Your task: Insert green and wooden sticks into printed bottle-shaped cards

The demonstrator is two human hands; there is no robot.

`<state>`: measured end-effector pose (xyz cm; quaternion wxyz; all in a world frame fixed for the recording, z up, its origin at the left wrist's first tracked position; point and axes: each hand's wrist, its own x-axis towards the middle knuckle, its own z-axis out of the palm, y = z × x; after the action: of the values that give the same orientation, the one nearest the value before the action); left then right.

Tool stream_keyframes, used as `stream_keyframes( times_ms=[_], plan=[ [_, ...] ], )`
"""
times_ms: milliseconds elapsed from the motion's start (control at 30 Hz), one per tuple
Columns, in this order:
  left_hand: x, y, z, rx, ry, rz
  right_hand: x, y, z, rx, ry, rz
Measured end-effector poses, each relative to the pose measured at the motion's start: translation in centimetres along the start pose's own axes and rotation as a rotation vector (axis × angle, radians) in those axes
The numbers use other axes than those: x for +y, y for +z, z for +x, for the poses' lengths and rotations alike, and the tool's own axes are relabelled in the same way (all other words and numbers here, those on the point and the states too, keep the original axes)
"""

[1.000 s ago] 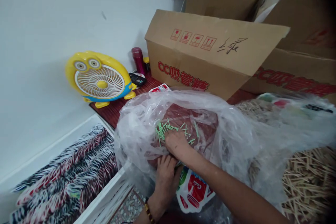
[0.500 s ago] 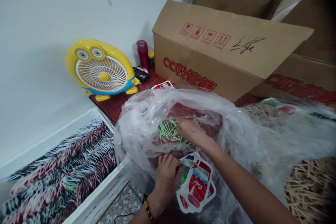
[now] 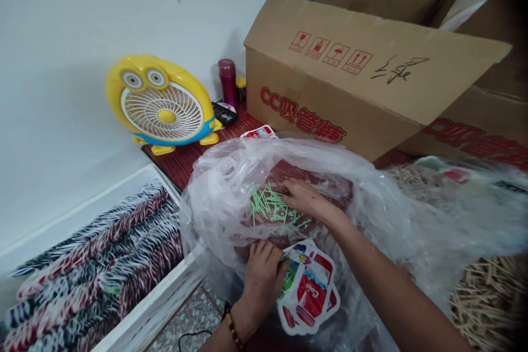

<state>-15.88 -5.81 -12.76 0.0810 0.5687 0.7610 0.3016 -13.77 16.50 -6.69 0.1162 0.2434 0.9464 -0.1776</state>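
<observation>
In the head view, a clear plastic bag [image 3: 214, 187] lies spread open, with a loose heap of thin green sticks [image 3: 270, 206] inside. My right hand [image 3: 305, 198] reaches in at the right side of the heap, its fingertips close to the sticks and slightly apart. No stick can be made out between them. Lower down, my left hand [image 3: 264, 272] is closed at the bag's near edge, its thumb against a fanned stack of flat cup-shaped cola packets [image 3: 311, 289]. These are red, white and green. The left fingertips are partly hidden.
A yellow fan [image 3: 165, 110] stands at the back left, near a dark red bottle [image 3: 227, 82] and a black remote [image 3: 225, 115]. A cardboard box [image 3: 297, 93] is behind the bag. A white crate [image 3: 152, 297] of striped packets sits left; pale sticks [image 3: 487, 297] lie right.
My right hand has drawn slightly back from the green sticks, and more of them show, spread to the right. My left hand and the packets stay put. The view has shifted a little.
</observation>
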Motion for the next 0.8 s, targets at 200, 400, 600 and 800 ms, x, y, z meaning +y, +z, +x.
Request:
stream_keyframes(
  times_ms=[200, 400, 600, 800],
  plan=[
    [-0.1, 0.1, -0.1, 0.011, 0.001, -0.009, -1.2, -0.1, 0.4, 0.037, 0.055, -0.079],
    [-0.1, 0.0, 0.0, 0.022, 0.008, -0.010, -3.1, 0.2, 0.7, -0.011, 0.044, -0.112],
    [-0.2, 0.1, -0.1, -0.007, 0.006, -0.003, -2.7, 1.6, 1.3, 0.010, 0.053, 0.006],
    [-0.1, 0.0, -0.1, -0.013, -0.006, -0.014, 0.7, 2.2, 0.5, 0.080, 0.059, 0.239]
  ],
)
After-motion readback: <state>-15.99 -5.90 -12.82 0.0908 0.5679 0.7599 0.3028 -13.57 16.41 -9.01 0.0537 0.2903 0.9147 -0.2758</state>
